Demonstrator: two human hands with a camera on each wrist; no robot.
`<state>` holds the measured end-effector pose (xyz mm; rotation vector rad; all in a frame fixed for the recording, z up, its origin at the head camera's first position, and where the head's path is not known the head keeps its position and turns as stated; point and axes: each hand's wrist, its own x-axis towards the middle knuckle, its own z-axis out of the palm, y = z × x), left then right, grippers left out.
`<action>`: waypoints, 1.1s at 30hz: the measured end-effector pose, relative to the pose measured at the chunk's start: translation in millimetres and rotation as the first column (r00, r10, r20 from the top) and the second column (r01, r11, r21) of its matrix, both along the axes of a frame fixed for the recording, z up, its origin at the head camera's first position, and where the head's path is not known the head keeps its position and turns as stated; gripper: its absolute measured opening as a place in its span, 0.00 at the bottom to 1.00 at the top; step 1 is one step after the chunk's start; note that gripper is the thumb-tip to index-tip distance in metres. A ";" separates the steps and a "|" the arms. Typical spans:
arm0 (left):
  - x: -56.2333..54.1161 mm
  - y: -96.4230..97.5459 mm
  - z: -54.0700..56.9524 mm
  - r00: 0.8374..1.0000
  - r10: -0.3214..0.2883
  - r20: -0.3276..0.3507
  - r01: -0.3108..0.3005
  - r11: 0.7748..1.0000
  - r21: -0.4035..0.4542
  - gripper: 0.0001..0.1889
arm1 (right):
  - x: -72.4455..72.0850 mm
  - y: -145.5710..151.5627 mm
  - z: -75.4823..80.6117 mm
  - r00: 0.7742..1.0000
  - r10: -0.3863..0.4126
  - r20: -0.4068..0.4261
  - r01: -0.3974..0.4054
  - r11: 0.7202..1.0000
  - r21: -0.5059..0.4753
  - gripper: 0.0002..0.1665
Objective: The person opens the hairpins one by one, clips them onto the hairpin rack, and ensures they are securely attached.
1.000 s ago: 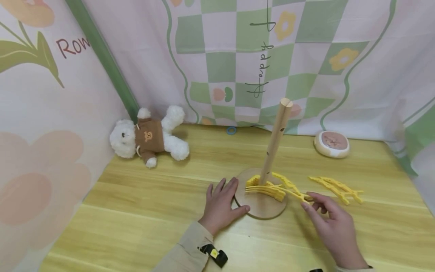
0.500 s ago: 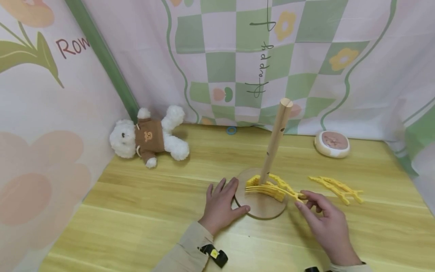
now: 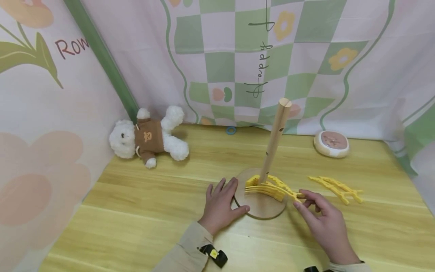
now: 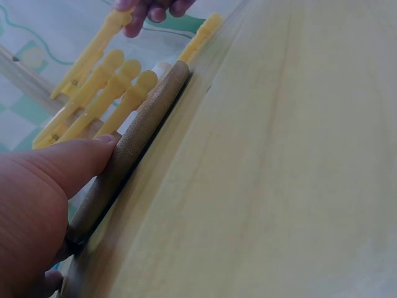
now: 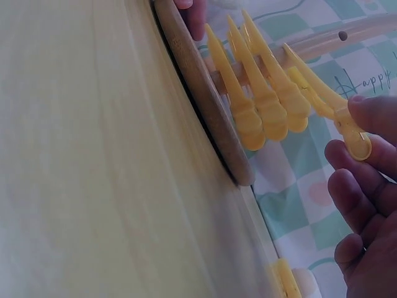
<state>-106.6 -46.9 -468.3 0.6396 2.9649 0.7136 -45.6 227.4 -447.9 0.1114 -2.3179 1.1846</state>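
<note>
A wooden post (image 3: 274,139) stands upright on a round wooden base (image 3: 261,208). Several curved yellow plastic pieces (image 5: 267,112) are layered low around the post. My left hand (image 3: 219,209) rests against the base's left side, fingers spread, with the thumb (image 4: 84,158) on its rim. The right hand (image 3: 326,224) pinches the rounded end of another curved yellow plastic piece (image 5: 342,118) between thumb and fingers. That piece reaches leftward to the post, above the layered ones; whether it touches the post cannot be made out.
More yellow plastic pieces (image 3: 344,187) lie on the table to the right. A white plush bear (image 3: 149,136) in a brown shirt lies at the back left. Near the curtain are a blue ring (image 3: 231,130) and a white-rimmed pink device (image 3: 332,144).
My right hand has moved slightly left, bringing the pinched yellow piece closer in around the post. The left hand has stayed on the base.
</note>
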 end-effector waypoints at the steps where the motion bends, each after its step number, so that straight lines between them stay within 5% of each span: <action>1: -0.1 0.0 -0.3 1.000 0.001 0.000 -0.001 1.000 0.003 0.48 | 0.0 0.1 -0.1 1.000 -0.003 0.005 0.003 1.000 0.003 0.24; 33: -0.9 0.1 -1.1 1.000 0.002 0.010 -0.002 1.000 -0.001 0.48 | -7.1 3.6 -1.1 0.997 0.010 0.082 -0.010 1.000 0.004 0.23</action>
